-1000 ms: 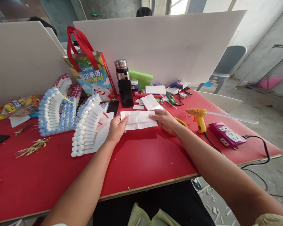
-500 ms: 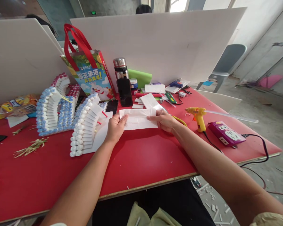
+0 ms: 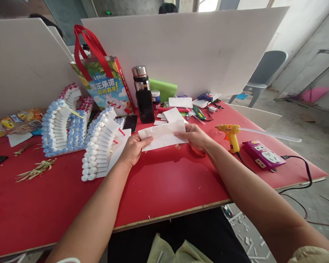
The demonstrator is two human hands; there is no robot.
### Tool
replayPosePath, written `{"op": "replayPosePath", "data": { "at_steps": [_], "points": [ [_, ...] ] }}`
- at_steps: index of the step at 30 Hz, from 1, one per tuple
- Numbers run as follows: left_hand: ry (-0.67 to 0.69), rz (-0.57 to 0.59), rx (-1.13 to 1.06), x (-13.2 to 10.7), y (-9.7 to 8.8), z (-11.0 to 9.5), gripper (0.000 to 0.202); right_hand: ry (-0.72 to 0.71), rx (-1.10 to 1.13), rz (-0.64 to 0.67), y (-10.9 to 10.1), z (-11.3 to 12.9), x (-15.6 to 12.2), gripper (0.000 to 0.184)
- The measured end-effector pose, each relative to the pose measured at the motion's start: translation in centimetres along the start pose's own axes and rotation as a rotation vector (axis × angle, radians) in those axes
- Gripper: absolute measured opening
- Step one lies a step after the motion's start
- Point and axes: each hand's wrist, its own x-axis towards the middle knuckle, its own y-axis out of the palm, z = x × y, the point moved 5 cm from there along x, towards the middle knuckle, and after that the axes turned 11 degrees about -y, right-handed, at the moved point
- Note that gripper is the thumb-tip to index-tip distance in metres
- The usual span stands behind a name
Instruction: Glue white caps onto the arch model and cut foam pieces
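A folded white sheet, tissue or thin paper [image 3: 163, 135], is stretched between my hands just above the red table. My left hand [image 3: 133, 148] pinches its left end, thumb on top. At the right end my right hand [image 3: 193, 136] grips it, with fingertips showing beneath. Left of my left hand stands a fan-shaped model with white padded tips [image 3: 95, 155]. Partly behind my right wrist lies a round red and clear object, perhaps a tape roll [image 3: 196, 150].
A yellow glue gun [image 3: 230, 135] and a purple power strip [image 3: 263, 155] lie at right. Behind are a phone propped upright [image 3: 145, 106], a steel flask [image 3: 140, 78], a gift bag [image 3: 106, 87] and white boards [image 3: 181, 51]. Blue-tipped models [image 3: 55, 128] stand at left.
The paper now tilts, its right end raised, and looks smoother. My left thumb has shifted inward along it. More of the round object behind my right wrist shows.
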Motion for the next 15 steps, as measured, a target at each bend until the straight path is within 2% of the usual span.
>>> {"op": "replayPosePath", "data": {
  "at_steps": [9,15],
  "points": [
    [0.045,0.090,0.002,-0.5,0.3,-0.8,0.020,-0.003,0.097,-0.030,-0.4,0.2,0.0,0.017],
    [0.007,0.230,0.007,-1.2,0.6,-0.9,0.011,0.008,0.169,-0.064,0.1,0.7,-0.2,0.005]
  ]
}}
